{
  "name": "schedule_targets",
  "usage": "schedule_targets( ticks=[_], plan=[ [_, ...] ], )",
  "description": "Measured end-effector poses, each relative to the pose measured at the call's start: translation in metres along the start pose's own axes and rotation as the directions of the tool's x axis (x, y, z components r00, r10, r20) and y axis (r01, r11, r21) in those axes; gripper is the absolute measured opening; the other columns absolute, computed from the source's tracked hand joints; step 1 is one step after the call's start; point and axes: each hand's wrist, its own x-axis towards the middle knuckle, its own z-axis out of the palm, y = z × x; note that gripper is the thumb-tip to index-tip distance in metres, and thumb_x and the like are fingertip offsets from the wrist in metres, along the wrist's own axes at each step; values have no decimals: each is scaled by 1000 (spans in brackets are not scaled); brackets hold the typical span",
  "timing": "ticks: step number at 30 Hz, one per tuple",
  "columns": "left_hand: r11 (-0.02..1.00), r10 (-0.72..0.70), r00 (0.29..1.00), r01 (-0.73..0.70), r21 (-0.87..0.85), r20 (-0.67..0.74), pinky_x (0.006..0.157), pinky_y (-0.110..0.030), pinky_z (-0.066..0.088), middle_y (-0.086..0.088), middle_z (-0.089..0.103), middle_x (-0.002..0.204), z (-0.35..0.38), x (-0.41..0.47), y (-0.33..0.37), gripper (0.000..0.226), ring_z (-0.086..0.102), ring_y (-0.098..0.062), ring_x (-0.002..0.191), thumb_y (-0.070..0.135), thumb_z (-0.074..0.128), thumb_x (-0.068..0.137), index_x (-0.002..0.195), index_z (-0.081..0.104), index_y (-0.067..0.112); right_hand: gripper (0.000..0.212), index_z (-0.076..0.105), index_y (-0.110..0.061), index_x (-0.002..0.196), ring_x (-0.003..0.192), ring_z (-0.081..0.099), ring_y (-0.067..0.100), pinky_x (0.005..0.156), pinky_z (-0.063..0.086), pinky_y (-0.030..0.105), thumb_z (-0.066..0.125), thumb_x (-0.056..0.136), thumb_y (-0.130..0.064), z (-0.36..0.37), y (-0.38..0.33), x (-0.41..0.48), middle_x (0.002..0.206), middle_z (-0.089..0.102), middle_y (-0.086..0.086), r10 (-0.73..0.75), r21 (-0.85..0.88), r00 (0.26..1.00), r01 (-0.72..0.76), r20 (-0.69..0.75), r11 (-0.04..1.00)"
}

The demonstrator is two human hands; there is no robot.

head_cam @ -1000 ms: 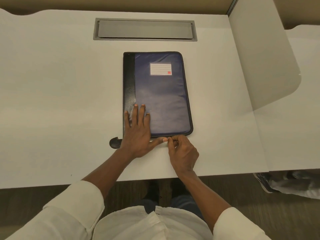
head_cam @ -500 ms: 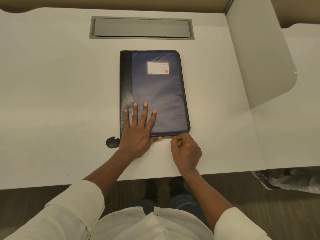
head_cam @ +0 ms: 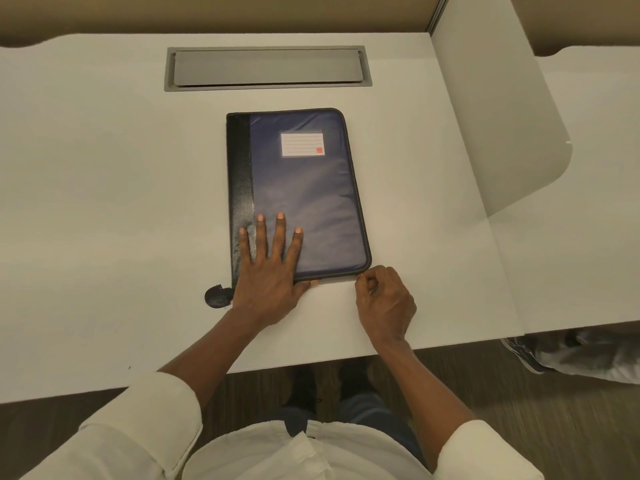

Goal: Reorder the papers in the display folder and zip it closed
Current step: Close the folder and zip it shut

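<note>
**Folder flat and closed, both hands at its near edge**

The folder (head_cam: 304,202) lies shut in the middle of the tabletop (head_cam: 104,202), long side running away from me. Its cover is dark blue and slightly puffy, with soft creases catching the light. A black grained spine (head_cam: 239,168) runs down its left side, and a white lined label (head_cam: 302,144) with a small red square sits near the far right. Light stitching follows the rounded edge.

My left hand (head_cam: 270,271) lies flat on the near left part of the cover, fingers straight and spread, the palm over the near edge.

My right hand (head_cam: 384,299) is curled at the near right corner. Its thumb and forefinger are pinched together at the zip (head_cam: 332,277), though the pull itself is hidden under my fingertips.

A small black tab (head_cam: 216,296) lies on the tabletop just left of my left wrist. A grey hatch (head_cam: 266,67) is set into the tabletop beyond the folder.
</note>
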Motion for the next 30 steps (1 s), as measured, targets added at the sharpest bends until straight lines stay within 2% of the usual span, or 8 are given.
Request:
schedule_targets(
  ticks=[4,6,10,12,16,19,25,30],
  plan=[
    [997,-77,996,77,0,52,125,-72,-2,-21,-9,176,-7,12,22,123,-15,-44,161,100,18,83,168,18,11,10,72,-15,94,68,57,7,61,35,7,78,93,-24,-2,6,1,95,66,-2,-10,25,1000,10,4,1000],
    [998,-59,998,60,-28,32,127,-70,-4,-22,-7,176,-7,20,36,128,-13,-41,162,101,19,81,166,22,5,11,74,-14,95,71,60,7,64,40,7,80,92,-22,-3,10,2,96,68,-1,-20,60,1000,19,8,998],
    [996,89,996,-89,-8,5,128,-64,8,-19,-11,176,4,26,60,112,-12,-39,163,92,13,92,170,4,12,11,76,-14,96,73,64,9,65,55,20,80,92,-23,-5,17,6,95,71,-2,1,158,1000,-3,14,987],
    [994,107,994,-107,33,-6,129,-63,8,-18,-7,177,11,27,61,101,-10,-40,163,85,11,98,170,3,14,11,76,-14,96,72,64,8,65,54,19,80,92,-23,-6,19,8,94,71,-3,-16,164,1000,12,24,986],
    [990,126,990,-120,80,-65,131,-60,5,-15,-4,178,18,23,55,85,-7,-38,164,65,26,105,171,5,16,8,73,-16,93,70,62,2,65,44,4,80,91,-19,-8,17,21,94,69,-5,-41,146,998,35,39,989],
    [991,125,987,-119,63,-105,131,-60,9,-14,-2,178,20,21,57,76,-3,-37,164,56,27,108,171,7,17,8,73,-17,93,70,59,0,63,45,5,80,91,-18,-9,19,40,94,68,-6,-73,128,997,68,33,989],
    [995,99,991,-96,38,-90,130,-61,17,-10,0,178,19,22,56,79,1,-35,165,62,28,107,171,8,20,7,73,-16,96,72,58,2,66,46,3,79,93,-16,-12,38,57,95,66,-6,-236,173,961,211,143,962],
    [995,90,993,-86,57,-70,130,-60,18,-10,0,179,17,23,58,83,-1,-33,165,69,26,106,171,6,20,6,74,-20,95,72,59,3,63,44,3,79,92,-19,-17,42,72,95,65,-11,-275,165,943,246,186,955]
  ],
)
